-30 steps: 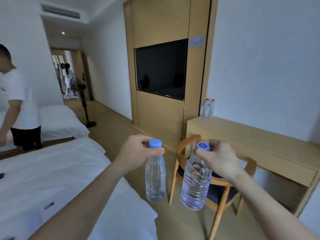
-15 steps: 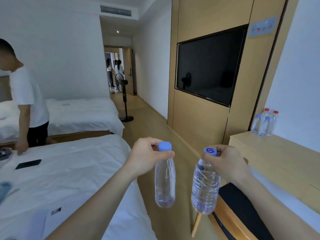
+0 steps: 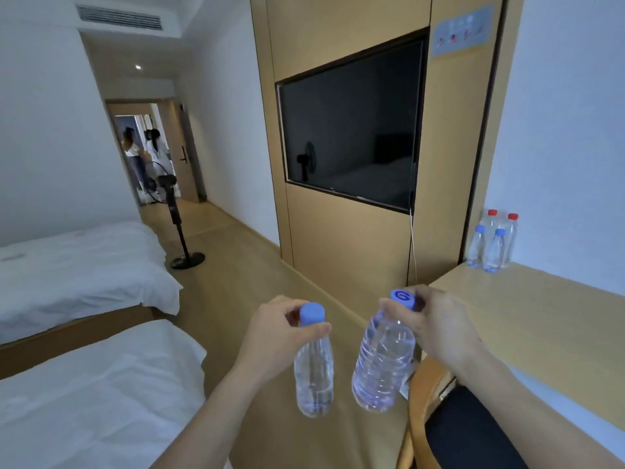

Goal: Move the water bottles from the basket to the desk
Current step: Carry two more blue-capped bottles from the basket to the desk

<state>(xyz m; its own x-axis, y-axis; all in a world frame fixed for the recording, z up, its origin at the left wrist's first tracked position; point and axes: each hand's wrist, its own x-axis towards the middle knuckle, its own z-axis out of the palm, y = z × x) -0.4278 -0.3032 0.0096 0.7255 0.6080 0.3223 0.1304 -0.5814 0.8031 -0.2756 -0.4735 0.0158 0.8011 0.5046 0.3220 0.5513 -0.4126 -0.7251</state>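
Lying leftmost, beds: two, white-sheeted, on wooden frames, one behind the other.
Doorway people: stand far down the hall, too blurred to tell more.
Standing fan: black, upright on a round base, on the wooden floor past the far bed.
Left hand: curls round the neck of the slim bottle, pinching just under the cap with thumb and fingers.
Slim bottle: clear, plain blue cap; hangs upright in the air over the floor, just beside the ribbed bottle with a narrow gap.
Television: dark, set into the wooden wall panel beyond both hands.
Ribbed bottle: clear, blue cap with a printed logo; hangs tilted, base toward the slim bottle, short of the desk.
Right hand: wraps round the cap and neck of the ribbed bottle.
Chair: curved wooden back, dark seat, below the right forearm.
Desk: light wood, along the white wall at right.
Four bottles: upright, huddled at the desk's far corner, red caps behind, blue caps in front, well apart from the held pair.
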